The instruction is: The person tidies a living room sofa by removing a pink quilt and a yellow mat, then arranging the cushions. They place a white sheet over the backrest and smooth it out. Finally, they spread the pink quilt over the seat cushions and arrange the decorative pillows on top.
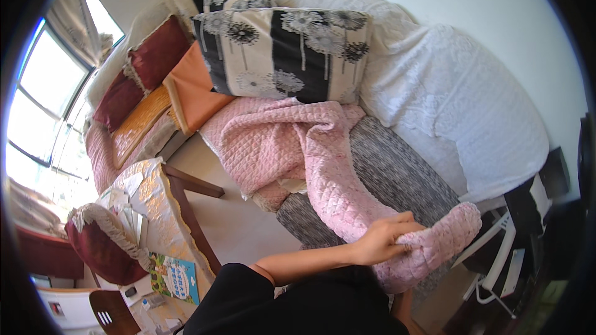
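Note:
My left hand (385, 241) grips a pink quilted sofa cover (335, 195), its fingers closed around a bunched fold near the right end. The cover runs as a thick twisted roll back to a wide, rumpled part spread on the sofa seat. Beneath the roll shows the dark grey woven seat cushion (396, 158). Of my right arm (404, 309) only a piece of forearm appears under the cover's hanging end; the hand itself is hidden behind the cloth.
A large striped floral cushion (284, 53) leans on the white-draped sofa back (419, 74). An orange cushion (200, 88) and dark red cushions (158, 56) sit left. A cloth-covered table (163, 209) holds a booklet (174, 277) and another red cushion (104, 246). Dark furniture (526, 242) with white parts stands right.

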The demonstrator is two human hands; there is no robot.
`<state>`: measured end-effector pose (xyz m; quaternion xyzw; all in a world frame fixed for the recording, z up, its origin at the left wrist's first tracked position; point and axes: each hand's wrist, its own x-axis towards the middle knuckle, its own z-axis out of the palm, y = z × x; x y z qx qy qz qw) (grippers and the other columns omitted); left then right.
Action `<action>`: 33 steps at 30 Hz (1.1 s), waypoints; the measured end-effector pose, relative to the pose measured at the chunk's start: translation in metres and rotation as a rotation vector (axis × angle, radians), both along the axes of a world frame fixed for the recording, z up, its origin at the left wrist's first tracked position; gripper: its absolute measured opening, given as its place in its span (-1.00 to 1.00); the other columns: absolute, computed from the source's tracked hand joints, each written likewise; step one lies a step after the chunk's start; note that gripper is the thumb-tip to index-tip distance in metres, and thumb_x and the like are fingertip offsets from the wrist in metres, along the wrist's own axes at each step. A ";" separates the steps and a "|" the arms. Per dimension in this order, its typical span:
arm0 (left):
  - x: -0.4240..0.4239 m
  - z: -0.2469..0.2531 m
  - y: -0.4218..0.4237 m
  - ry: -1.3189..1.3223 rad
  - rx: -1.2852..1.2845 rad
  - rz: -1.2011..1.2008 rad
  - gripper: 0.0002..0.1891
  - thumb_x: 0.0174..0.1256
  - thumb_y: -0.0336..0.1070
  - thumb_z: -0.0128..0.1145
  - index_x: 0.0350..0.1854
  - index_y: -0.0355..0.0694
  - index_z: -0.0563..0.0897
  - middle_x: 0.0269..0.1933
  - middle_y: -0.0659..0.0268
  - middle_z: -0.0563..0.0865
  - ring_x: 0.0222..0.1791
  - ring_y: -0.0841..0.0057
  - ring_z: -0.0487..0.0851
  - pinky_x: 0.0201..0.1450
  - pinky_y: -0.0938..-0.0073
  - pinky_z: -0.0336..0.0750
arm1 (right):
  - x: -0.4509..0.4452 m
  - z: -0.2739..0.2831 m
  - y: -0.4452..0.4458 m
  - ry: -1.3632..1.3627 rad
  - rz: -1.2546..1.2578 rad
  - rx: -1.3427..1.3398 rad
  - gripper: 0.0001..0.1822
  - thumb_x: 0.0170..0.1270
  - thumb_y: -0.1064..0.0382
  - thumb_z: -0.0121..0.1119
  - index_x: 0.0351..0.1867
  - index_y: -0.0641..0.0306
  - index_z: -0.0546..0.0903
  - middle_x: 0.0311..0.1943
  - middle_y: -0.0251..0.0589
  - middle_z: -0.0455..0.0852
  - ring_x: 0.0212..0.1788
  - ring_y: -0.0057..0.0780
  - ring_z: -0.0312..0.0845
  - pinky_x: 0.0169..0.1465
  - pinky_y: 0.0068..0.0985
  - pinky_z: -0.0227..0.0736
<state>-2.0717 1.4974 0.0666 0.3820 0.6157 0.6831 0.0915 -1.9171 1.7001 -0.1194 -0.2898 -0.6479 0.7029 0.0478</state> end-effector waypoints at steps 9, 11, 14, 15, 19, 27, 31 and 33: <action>-0.084 -0.055 0.056 0.150 -0.205 0.324 -0.72 0.04 -0.32 0.20 -0.15 -0.20 0.59 -0.34 0.18 0.57 -0.41 0.28 0.55 -0.28 0.42 0.43 | 0.028 0.039 0.035 0.052 -0.169 0.032 -0.43 0.27 -0.05 -0.10 0.15 0.36 0.28 -0.01 -0.25 0.43 0.04 -0.47 0.33 0.09 -0.48 0.20; -0.095 -0.077 0.066 0.138 -0.304 0.363 -0.74 0.06 -0.28 0.19 -0.18 -0.21 0.60 -0.36 0.18 0.57 -0.44 0.26 0.54 -0.32 0.41 0.42 | 0.043 0.046 0.047 0.039 -0.195 0.044 -0.43 0.27 -0.05 -0.10 0.15 0.36 0.28 -0.01 -0.26 0.44 0.04 -0.48 0.33 0.09 -0.49 0.20; -0.091 -0.098 0.076 0.110 -0.398 0.413 -0.78 0.08 -0.29 0.18 -0.23 -0.24 0.59 -0.38 0.18 0.57 -0.44 0.29 0.54 -0.32 0.42 0.41 | 0.059 0.056 0.054 0.002 -0.180 0.082 -0.43 0.27 -0.06 -0.10 0.15 0.36 0.28 -0.02 -0.27 0.44 0.03 -0.49 0.33 0.09 -0.49 0.19; -0.087 -0.101 0.079 0.062 -0.446 0.410 -0.80 0.08 -0.30 0.18 -0.25 -0.25 0.59 -0.38 0.17 0.57 -0.43 0.30 0.54 -0.31 0.42 0.41 | 0.062 0.058 0.052 -0.072 -0.198 0.157 -0.53 0.27 0.04 -0.08 0.05 0.39 0.40 -0.19 -0.32 0.55 -0.11 -0.56 0.39 -0.03 -0.56 0.25; -0.074 -0.097 0.092 0.041 -0.300 0.261 -0.83 0.08 -0.35 0.17 -0.30 -0.29 0.57 -0.37 0.16 0.59 -0.39 0.29 0.56 -0.28 0.43 0.41 | 0.056 0.054 0.018 0.150 -0.166 0.022 -0.58 0.18 0.21 0.07 0.02 0.42 0.42 -0.12 -0.24 0.55 -0.03 -0.54 0.38 0.09 -0.53 0.22; -0.081 -0.072 0.120 0.341 -0.283 0.222 -0.79 0.00 -0.31 0.26 -0.34 -0.28 0.58 -0.40 0.18 0.57 -0.42 0.32 0.55 -0.32 0.43 0.42 | 0.025 0.102 0.043 0.326 -0.622 0.112 -0.67 0.08 0.36 0.15 -0.09 0.39 0.48 -0.23 -0.27 0.60 -0.23 -0.61 0.48 -0.13 -0.60 0.39; -0.093 -0.079 0.128 0.361 -0.511 0.084 -0.62 -0.11 -0.17 0.34 -0.23 -0.20 0.57 -0.42 0.27 0.52 -0.44 0.42 0.50 -0.35 0.42 0.42 | 0.022 0.175 0.108 0.395 -0.654 0.532 -0.85 0.05 0.40 0.13 -0.31 0.35 0.53 -0.42 -0.35 0.60 -0.38 -0.69 0.45 -0.30 -0.66 0.36; -0.085 -0.093 0.128 0.438 -0.602 0.075 -0.54 -0.09 -0.15 0.33 -0.12 -0.21 0.50 -0.30 0.21 0.51 -0.31 0.35 0.50 -0.26 0.36 0.42 | 0.015 0.203 0.130 0.426 -0.683 0.362 -0.90 0.03 0.42 0.12 -0.38 0.35 0.53 -0.45 -0.34 0.59 -0.43 -0.67 0.45 -0.35 -0.66 0.34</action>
